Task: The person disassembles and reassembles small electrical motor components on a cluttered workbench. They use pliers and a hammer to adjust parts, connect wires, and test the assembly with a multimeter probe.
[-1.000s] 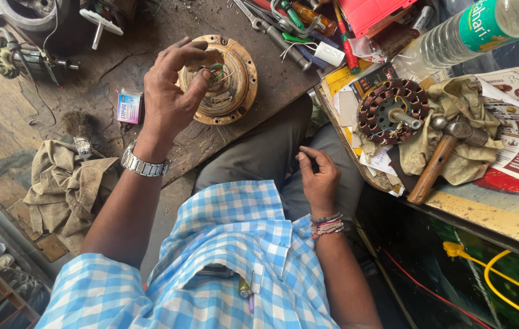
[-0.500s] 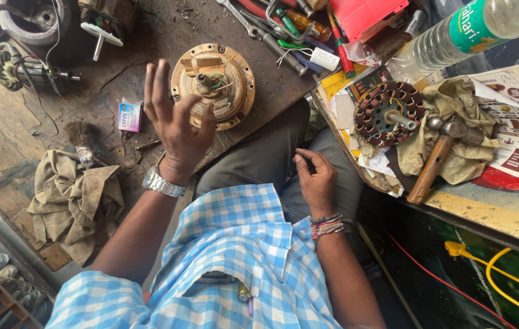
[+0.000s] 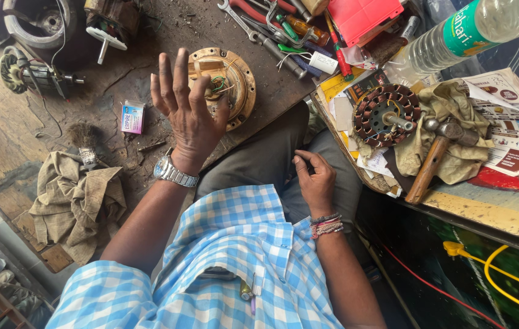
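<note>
Worn tabletop (image 3: pixel 150 36) with a round brass-coloured motor housing (image 3: pixel 226 85) and both hands raised above it.
The housing is seen lying flat on the tabletop, wires showing at its centre. The left hand (image 3: pixel 189 113) is held just above its near edge, fingers spread wide, nothing gripped. The right hand (image 3: pixel 314 180) is rested on the lap, loosely curled and empty. A small box (image 3: pixel 132 116) is placed left of the housing.

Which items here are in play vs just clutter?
In play: left hand, open above the round brass motor housing; right hand on the lap.
Lying about: hammer, wound stator, water bottle, rag, spanners.
</note>
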